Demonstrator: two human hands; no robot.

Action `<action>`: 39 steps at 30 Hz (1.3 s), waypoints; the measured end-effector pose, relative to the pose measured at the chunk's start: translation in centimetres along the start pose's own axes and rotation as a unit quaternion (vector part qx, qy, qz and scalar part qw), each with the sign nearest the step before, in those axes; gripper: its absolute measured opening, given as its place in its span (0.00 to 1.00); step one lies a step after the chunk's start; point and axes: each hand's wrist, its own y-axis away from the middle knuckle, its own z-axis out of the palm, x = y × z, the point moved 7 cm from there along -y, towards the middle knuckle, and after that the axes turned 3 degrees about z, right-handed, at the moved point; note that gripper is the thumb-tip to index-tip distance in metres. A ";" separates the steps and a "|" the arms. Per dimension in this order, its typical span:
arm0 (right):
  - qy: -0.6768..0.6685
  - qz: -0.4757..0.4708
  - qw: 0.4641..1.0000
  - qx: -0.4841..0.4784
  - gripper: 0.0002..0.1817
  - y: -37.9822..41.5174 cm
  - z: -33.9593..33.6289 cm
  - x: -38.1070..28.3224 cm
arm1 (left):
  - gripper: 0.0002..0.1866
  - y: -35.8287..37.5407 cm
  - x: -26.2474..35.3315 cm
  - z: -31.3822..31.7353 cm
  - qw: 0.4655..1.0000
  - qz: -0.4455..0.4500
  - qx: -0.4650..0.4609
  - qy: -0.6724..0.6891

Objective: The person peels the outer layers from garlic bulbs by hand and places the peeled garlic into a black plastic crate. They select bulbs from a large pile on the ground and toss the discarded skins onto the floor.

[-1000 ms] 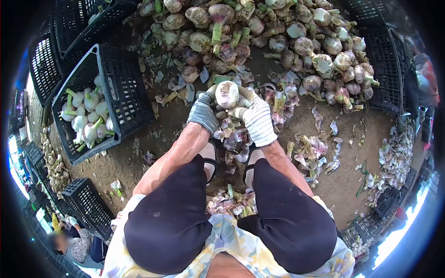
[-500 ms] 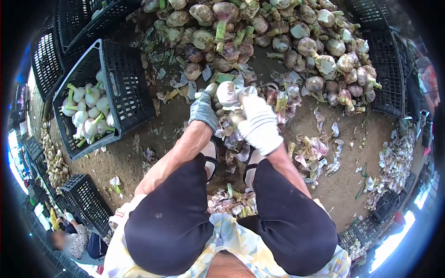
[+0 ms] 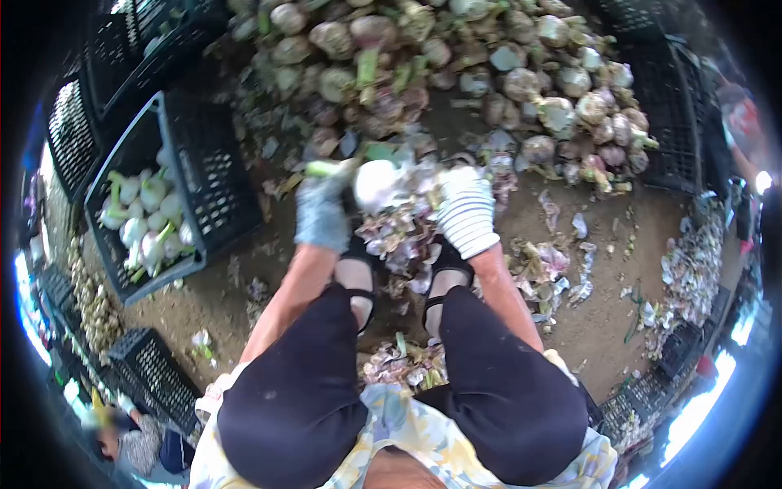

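Note:
My left hand point(image 3: 323, 210), in a grey-blue glove, is closed on a garlic bulb point(image 3: 377, 186) whose round white side faces right; its green stem end sticks out on the left. My right hand point(image 3: 467, 208), in a white striped glove, is just right of the bulb, its fingers curled and blurred; what they hold, if anything, I cannot make out. Loose purple and white garlic skins point(image 3: 397, 238) lie below and between the hands. Beyond them spreads a large pile of unpeeled garlic point(image 3: 521, 84).
A tilted black crate point(image 3: 213, 171) at the left holds peeled white bulbs point(image 3: 147, 213). More crates stand at the upper left, the lower left point(image 3: 153, 368) and the right point(image 3: 664, 122). Skins point(image 3: 696, 265) are heaped at the right. Another person point(image 3: 134, 440) is at the lower left.
My hands have moved apart, the left one leftward with the bulb and the right one slightly right, off the bulb. The view has shifted a little.

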 end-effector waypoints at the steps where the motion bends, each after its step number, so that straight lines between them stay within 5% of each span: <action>1: 0.034 0.008 0.980 -0.194 0.18 -0.3 0.4 -0.2 | 0.06 0.9 3.8 -0.2 0.992 0.110 -0.013 -0.068; 3: -0.040 -0.079 0.991 -0.096 0.16 -0.4 -0.6 1.1 | 0.09 4.1 12.3 -1.9 0.929 0.287 0.017 -0.232; 4: 0.015 -0.026 0.999 -0.035 0.18 -1.8 -3.5 2.1 | 0.11 6.7 16.7 -2.3 0.854 0.428 0.075 -0.285; 6: 0.019 0.101 0.991 0.081 0.25 -5.1 -7.2 6.5 | 0.13 7.0 22.0 -8.3 0.822 0.472 0.158 -0.276; 9: 0.105 0.077 0.962 0.240 0.28 -8.9 -8.8 9.3 | 0.12 8.5 27.1 -9.9 0.612 0.511 0.295 -0.526; 10: 0.152 0.096 0.950 0.254 0.28 -7.9 -11.3 8.6 | 0.12 9.4 26.7 -8.1 0.606 0.537 0.291 -0.510; 12: 0.193 0.117 0.933 0.282 0.26 -7.0 -13.7 8.9 | 0.12 9.5 24.4 -4.3 0.685 0.540 0.233 -0.430; 14: 0.197 0.141 0.939 0.243 0.21 -7.5 -12.0 12.2 | 0.11 6.5 20.0 -1.0 0.790 0.440 0.134 -0.405; 16: 0.186 0.075 0.952 0.229 0.11 -9.0 -9.6 14.6 | 0.09 3.2 13.2 2.2 0.932 0.097 -0.025 -0.348; 17: 0.199 0.066 0.957 0.201 0.08 -9.3 -9.3 14.7 | 0.14 1.6 9.2 2.9 0.941 0.069 -0.157 -0.292; 19: 0.212 0.003 0.955 0.208 0.05 -7.6 -11.1 10.5 | 0.17 -0.6 2.0 3.6 0.963 -0.114 -0.219 -0.109; 21: -0.077 0.036 0.988 0.127 0.11 -5.3 -11.7 7.0 | 0.25 -1.1 0.0 5.6 0.957 -0.058 -0.272 -0.085; 23: -0.203 -0.093 0.972 0.080 0.12 -3.2 -9.8 2.8 | 0.35 -0.5 -1.9 7.4 0.927 -0.106 -0.357 -0.035; 24: -0.344 -0.119 0.931 -0.012 0.12 -2.5 -8.8 0.9 | 0.35 0.9 -2.7 8.4 0.897 -0.201 -0.380 0.101; 25: -0.493 -0.021 0.860 -0.128 0.16 -1.6 -7.3 -0.1 | 0.43 1.5 -3.0 8.4 0.880 -0.250 -0.382 0.130; 28: -0.758 0.032 0.638 -0.132 0.20 -0.6 -5.4 -0.5 | 0.41 2.4 -1.9 7.2 0.908 -0.191 -0.353 0.123; 31: -0.788 0.094 0.602 -0.084 0.16 -0.1 -1.0 -0.4 | 0.31 2.7 -0.3 6.8 0.941 0.097 -0.306 -0.109; 32: -0.830 0.118 0.543 -0.044 0.13 0.1 -0.6 -1.6 | 0.31 3.3 -0.1 7.1 0.936 0.147 -0.291 -0.135; 33: -0.836 0.093 0.540 -0.019 0.11 -0.2 -0.2 -1.9 | 0.31 4.0 0.2 7.1 0.928 0.196 -0.272 -0.161; 36: -0.850 0.105 0.517 -0.008 0.10 0.1 -0.7 -2.5 | 0.30 4.3 0.1 6.6 0.948 0.146 -0.263 -0.108; 39: -0.814 0.165 0.556 -0.029 0.10 1.3 -0.2 -1.9 | 0.29 3.3 -1.1 5.2 0.957 0.126 -0.242 -0.102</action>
